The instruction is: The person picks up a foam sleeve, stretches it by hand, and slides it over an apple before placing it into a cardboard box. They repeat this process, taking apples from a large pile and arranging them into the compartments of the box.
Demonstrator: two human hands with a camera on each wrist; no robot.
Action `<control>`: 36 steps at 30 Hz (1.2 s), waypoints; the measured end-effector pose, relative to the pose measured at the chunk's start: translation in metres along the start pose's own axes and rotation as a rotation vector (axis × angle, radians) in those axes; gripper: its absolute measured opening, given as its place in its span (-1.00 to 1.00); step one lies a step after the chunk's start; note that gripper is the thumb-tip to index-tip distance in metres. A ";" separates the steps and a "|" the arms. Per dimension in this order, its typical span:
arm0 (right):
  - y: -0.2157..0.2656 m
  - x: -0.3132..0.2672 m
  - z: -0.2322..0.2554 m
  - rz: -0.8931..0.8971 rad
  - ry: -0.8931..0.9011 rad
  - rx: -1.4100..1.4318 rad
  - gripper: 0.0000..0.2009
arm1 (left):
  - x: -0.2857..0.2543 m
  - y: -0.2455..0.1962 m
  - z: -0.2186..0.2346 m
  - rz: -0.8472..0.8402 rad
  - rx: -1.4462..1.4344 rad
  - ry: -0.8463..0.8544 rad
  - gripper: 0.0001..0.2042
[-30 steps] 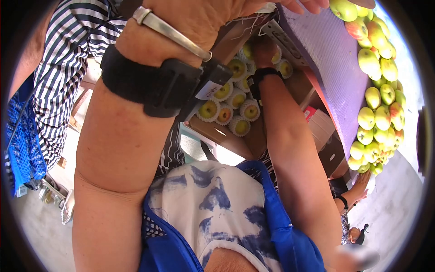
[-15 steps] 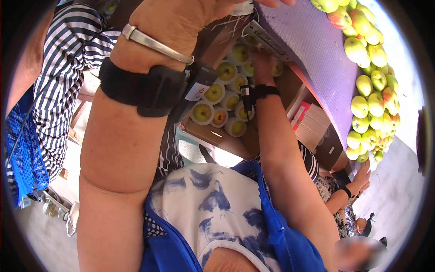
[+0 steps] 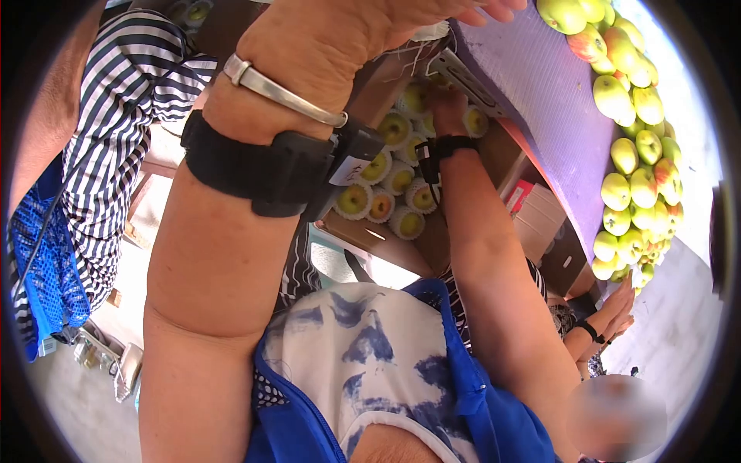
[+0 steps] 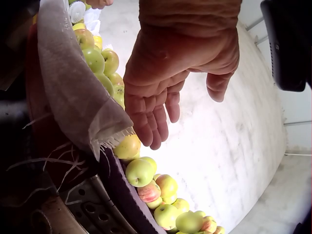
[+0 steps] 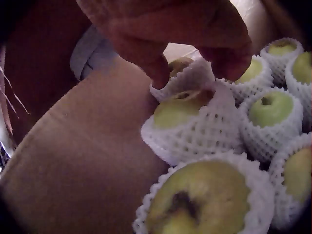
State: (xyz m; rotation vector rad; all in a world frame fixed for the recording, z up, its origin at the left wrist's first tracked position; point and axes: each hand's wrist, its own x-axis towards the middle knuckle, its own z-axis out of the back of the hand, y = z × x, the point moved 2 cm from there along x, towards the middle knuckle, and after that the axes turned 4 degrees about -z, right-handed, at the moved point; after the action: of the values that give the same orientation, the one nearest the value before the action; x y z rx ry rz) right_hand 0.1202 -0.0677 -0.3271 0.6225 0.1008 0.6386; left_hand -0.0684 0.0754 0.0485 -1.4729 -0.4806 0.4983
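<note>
In the head view my left hand (image 3: 324,46) reaches across the top, with a bangle and a black wrist band on the arm. The left wrist view shows that hand with fingers extended beside the green and red apples (image 4: 139,171), holding nothing. My right hand (image 3: 448,112) is down inside a cardboard box (image 3: 417,251) of apples in white foam nets (image 3: 353,199). Its thumb and fingers curl around a netted apple (image 5: 192,78) by the box wall (image 5: 97,146); the palm hides part of that apple. More netted apples (image 5: 270,109) surround it.
A purple-covered stand (image 3: 532,85) rises beside the box, with a long pile of bare apples (image 3: 644,185) along its far edge. Another person's hands (image 3: 614,312) touch the pile's near end. Someone in a striped garment (image 3: 116,92) stands at the left.
The head view has shifted slightly. My right hand stays at the same end of the box, its wrist a little turned. The other person's hands have come further into view at the pile.
</note>
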 end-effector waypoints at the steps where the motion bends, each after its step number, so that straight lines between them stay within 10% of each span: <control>1: 0.014 0.001 0.010 0.047 -0.029 -0.145 -0.64 | -0.002 0.008 -0.001 -0.102 0.006 -0.006 -0.45; 7: -0.037 0.009 -0.027 0.148 -0.007 -0.596 -0.71 | 0.006 0.007 0.009 -0.116 -0.018 0.145 -0.49; 18: -0.014 -0.001 -0.021 -0.130 0.200 -0.445 -0.68 | 0.007 0.010 -0.013 -0.225 0.062 -0.037 -0.55; 24: -0.014 -0.011 -0.026 0.064 0.265 -0.486 -0.70 | 0.021 0.011 0.006 -0.197 -0.049 0.360 -0.62; 36: 0.080 -0.032 0.047 0.078 -0.358 0.117 -0.71 | 0.036 0.035 -0.012 -0.032 -0.262 0.114 -0.69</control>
State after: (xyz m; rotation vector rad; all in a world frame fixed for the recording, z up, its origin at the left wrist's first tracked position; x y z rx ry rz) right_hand 0.0650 -0.0603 -0.2459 0.8482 -0.2227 0.5897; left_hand -0.0335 0.0881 0.0132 -1.7317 -0.4912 0.3325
